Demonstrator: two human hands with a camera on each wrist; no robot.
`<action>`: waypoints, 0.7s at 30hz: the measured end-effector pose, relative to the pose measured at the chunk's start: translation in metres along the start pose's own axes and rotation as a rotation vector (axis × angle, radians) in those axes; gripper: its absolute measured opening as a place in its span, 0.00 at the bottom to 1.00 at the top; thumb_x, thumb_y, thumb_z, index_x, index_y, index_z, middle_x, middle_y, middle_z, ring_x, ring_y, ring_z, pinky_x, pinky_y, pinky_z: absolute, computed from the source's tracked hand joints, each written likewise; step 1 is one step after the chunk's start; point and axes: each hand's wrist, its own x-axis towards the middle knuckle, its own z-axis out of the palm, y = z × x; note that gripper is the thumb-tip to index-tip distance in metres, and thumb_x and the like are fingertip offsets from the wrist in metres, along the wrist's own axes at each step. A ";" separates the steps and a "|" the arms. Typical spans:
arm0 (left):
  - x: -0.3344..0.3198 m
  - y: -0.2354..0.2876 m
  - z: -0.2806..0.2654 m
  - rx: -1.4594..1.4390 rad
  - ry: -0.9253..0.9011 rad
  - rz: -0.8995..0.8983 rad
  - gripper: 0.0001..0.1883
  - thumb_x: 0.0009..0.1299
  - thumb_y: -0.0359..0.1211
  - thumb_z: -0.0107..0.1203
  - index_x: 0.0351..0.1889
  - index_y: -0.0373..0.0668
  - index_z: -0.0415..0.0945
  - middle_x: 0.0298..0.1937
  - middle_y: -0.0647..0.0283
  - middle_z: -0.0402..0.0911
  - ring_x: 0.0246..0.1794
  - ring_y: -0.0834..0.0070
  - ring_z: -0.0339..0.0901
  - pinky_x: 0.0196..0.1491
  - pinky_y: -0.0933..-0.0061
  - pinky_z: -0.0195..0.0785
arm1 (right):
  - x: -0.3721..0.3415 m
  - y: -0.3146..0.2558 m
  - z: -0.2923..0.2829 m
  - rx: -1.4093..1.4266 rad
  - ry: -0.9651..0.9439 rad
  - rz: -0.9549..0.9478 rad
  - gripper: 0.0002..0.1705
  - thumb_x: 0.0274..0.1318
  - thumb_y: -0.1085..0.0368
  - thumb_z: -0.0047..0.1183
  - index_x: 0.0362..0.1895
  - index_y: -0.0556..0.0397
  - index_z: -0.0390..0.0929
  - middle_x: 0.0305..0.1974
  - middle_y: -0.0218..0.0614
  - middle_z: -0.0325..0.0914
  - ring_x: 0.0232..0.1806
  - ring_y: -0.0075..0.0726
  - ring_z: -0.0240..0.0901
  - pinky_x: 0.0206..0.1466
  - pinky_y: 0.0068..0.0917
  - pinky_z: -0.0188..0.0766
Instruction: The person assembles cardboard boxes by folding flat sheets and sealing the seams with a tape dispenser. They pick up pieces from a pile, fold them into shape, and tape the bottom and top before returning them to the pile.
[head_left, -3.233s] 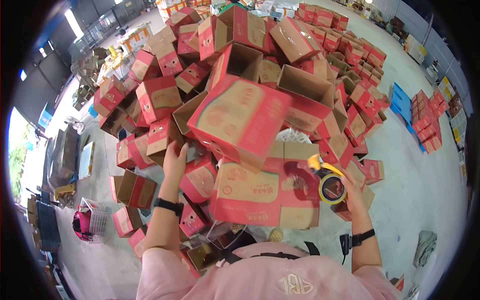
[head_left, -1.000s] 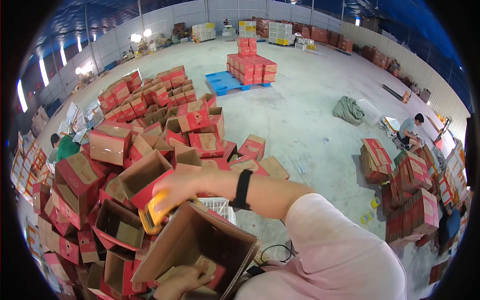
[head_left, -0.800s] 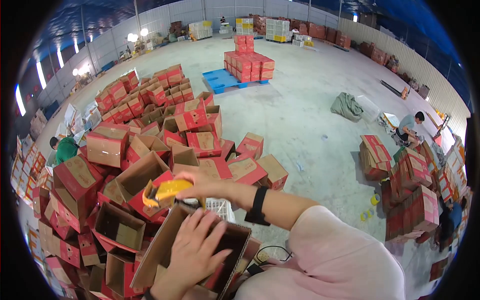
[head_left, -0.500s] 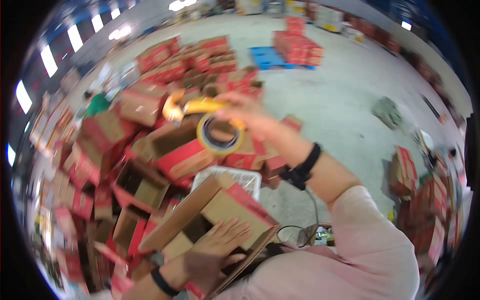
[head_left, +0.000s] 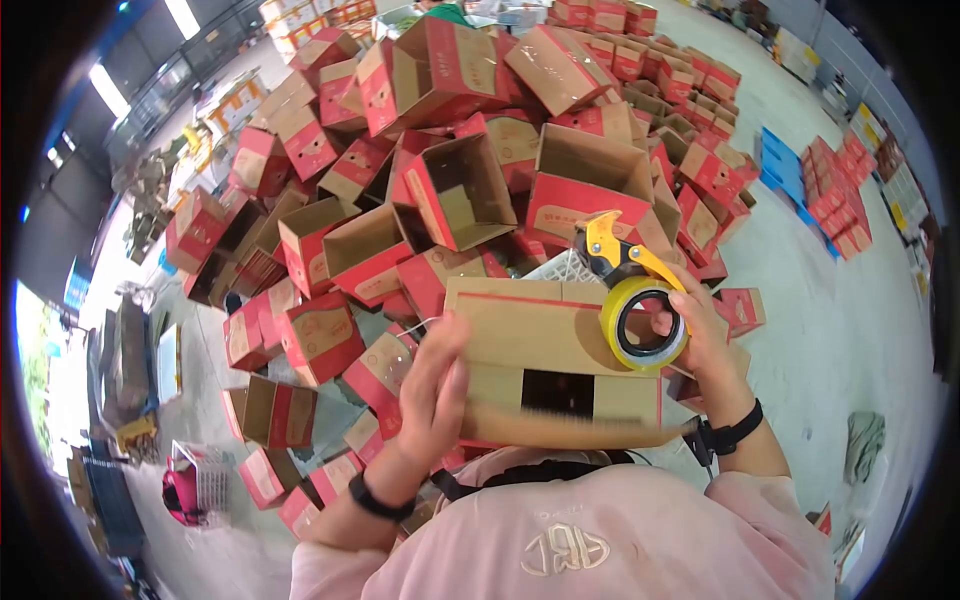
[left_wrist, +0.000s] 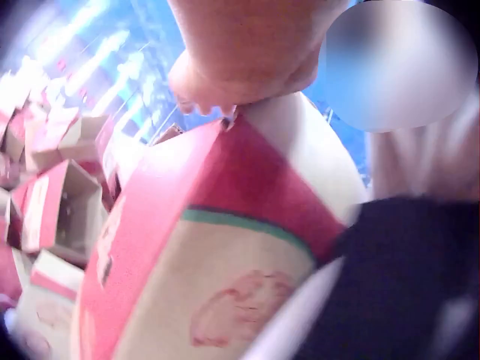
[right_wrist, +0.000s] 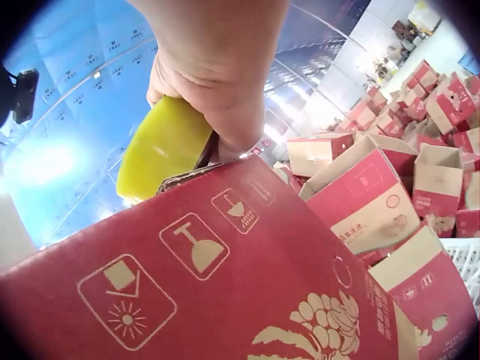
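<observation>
A red and tan carton (head_left: 505,335) sits in front of the person's body with its flaps upward. Two flaps lie folded inward, leaving a dark gap (head_left: 558,393) between them. The near flap (head_left: 570,430) is blurred and tilts over the opening. At the carton's left edge, the left hand (head_left: 432,400) touches the side with its fingers extended. The right hand (head_left: 708,345) grips a yellow-handled tape dispenser (head_left: 615,250) over the carton's right end. Its yellow tape roll (right_wrist: 161,150) shows above the carton's rim in the right wrist view.
Many open red cartons (head_left: 465,190) are heaped just beyond the hands. A white plastic crate (head_left: 562,268) stands behind the carton. At right, a blue pallet (head_left: 785,175) lies beside stacked red boxes (head_left: 835,190). Another white crate (head_left: 212,485) is on the floor at left.
A closed carton has left the hands for the heap. Another carton stands opened, its flaps folding in. The left hand moved from inside to its edge; the dispenser came down to the right end.
</observation>
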 end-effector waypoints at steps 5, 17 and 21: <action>0.054 -0.057 0.022 -0.038 -0.113 -0.491 0.27 0.73 0.40 0.46 0.64 0.32 0.61 0.59 0.47 0.72 0.63 0.62 0.67 0.64 0.71 0.56 | 0.001 -0.013 -0.001 -0.100 0.044 -0.029 0.28 0.57 0.59 0.50 0.60 0.57 0.65 0.30 0.28 0.69 0.24 0.15 0.64 0.27 0.13 0.62; 0.060 -0.042 0.052 0.934 -0.144 0.181 0.29 0.72 0.40 0.45 0.66 0.30 0.57 0.64 0.45 0.65 0.68 0.52 0.58 0.70 0.60 0.49 | -0.065 -0.008 -0.003 -1.045 -0.122 -0.502 0.35 0.52 0.61 0.54 0.64 0.61 0.60 0.52 0.45 0.70 0.60 0.45 0.62 0.65 0.36 0.55; 0.004 0.010 0.067 0.544 -0.536 0.372 0.41 0.62 0.54 0.54 0.65 0.33 0.59 0.66 0.49 0.62 0.70 0.55 0.54 0.72 0.56 0.42 | -0.058 -0.013 0.009 -0.981 -0.086 -0.485 0.34 0.53 0.59 0.54 0.62 0.61 0.63 0.52 0.44 0.69 0.60 0.41 0.62 0.65 0.36 0.55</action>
